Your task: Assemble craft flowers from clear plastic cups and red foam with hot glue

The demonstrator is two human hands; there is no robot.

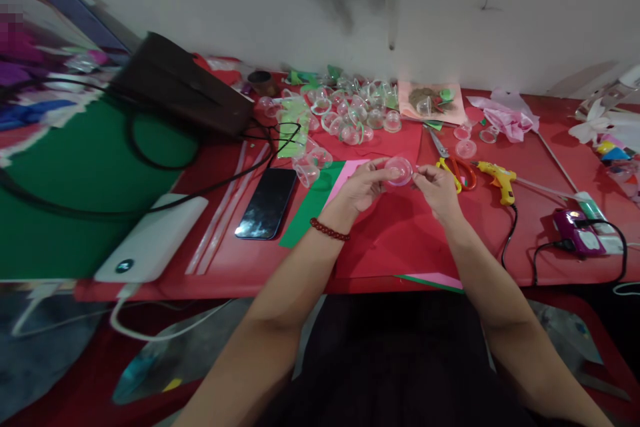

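Observation:
Between my hands, above the red paper [395,240], is a small round clear plastic cup [399,172], its circular side toward me. My left hand [367,185] grips it from the left, thumb across its face. From the right, my right hand [439,192] pinches at its rim with thumb and forefinger. Whether something tiny is also in that pinch I cannot make out. Beyond my hands lies a heap of similar clear plastic cups [350,113]. Green paper [305,213] and pink paper show from under the red sheet.
Scissors [457,172] and a yellow glue gun [499,180] lie to the right, near a purple power adapter [577,230]. A phone [267,203], clear strips [220,213], a white power bank [153,240] and a dark box [180,87] with a looping black cable occupy the left.

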